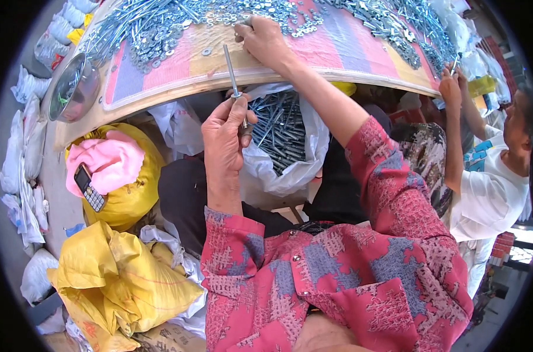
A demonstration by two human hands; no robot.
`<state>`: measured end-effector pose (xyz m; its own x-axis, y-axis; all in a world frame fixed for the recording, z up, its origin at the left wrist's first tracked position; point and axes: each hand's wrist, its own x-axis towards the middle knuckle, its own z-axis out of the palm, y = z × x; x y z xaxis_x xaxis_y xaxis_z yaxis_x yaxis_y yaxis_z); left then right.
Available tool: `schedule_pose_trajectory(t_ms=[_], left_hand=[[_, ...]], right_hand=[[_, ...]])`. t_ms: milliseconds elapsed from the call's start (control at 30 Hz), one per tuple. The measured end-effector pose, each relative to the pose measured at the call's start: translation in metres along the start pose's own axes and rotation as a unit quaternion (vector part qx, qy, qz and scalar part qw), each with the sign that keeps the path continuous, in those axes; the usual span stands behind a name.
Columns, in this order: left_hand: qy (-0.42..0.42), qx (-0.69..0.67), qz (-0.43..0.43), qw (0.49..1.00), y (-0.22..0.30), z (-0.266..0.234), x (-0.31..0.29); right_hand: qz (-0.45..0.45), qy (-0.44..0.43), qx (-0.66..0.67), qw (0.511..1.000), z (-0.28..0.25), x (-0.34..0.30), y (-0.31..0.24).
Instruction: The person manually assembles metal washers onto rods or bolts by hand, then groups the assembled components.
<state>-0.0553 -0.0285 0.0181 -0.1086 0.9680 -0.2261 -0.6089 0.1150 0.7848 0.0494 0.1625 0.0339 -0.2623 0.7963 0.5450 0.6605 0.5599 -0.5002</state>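
My left hand (226,126) is closed around an anchor bolt (230,67), held upright over the near side of the table. Its long thin rod points up, and a washer-like ring and a thicker metal part show at my fingers. Reaching over the table, my right hand (263,41) has its fingers drawn together beside the heap of small nuts and washers (301,20). What those fingertips hold, if anything, is too small to make out. Below the table edge, a white plastic bag (316,132) holds many dark metal bolts (278,132) next to my left hand.
Long rods (140,23) heap at the table's far left, more metal pieces (389,29) at the far right. A metal bowl (73,88) stands on the left corner. A phone (89,189) and pink cloth (111,158) rest on a yellow bag. A co-worker (489,176) sits at right.
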Motion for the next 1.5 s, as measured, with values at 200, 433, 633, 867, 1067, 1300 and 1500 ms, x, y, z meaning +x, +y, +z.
schedule_pose_trajectory(t_ms=[200,433,633,867,1067,1300,1500], left_hand=[[-0.052,0.039,-0.014,0.998,-0.006,0.007,0.000],[-0.070,-0.006,-0.067,0.995,-0.015,0.017,0.005],[-0.019,-0.008,-0.044,0.999,-0.018,0.007,0.014],[-0.064,0.050,-0.054,0.995,-0.019,0.027,0.007],[-0.072,0.056,-0.096,0.991,-0.030,0.033,0.012],[-0.065,0.069,-0.099,0.991,-0.037,0.047,0.020],[-0.064,0.070,-0.098,0.991,-0.038,0.041,0.020]], right_hand=[[0.194,-0.080,0.329,0.921,-0.030,-0.040,-0.029],[0.151,-0.022,0.414,0.898,-0.042,-0.049,-0.011],[0.092,-0.195,0.413,0.885,-0.062,-0.107,-0.041],[0.150,-0.010,0.172,0.973,-0.135,-0.044,0.094],[0.164,0.061,-0.268,0.947,-0.109,0.024,0.180],[0.115,0.061,-0.247,0.960,-0.114,0.030,0.210],[0.129,-0.080,0.233,0.961,-0.112,-0.038,0.057]])
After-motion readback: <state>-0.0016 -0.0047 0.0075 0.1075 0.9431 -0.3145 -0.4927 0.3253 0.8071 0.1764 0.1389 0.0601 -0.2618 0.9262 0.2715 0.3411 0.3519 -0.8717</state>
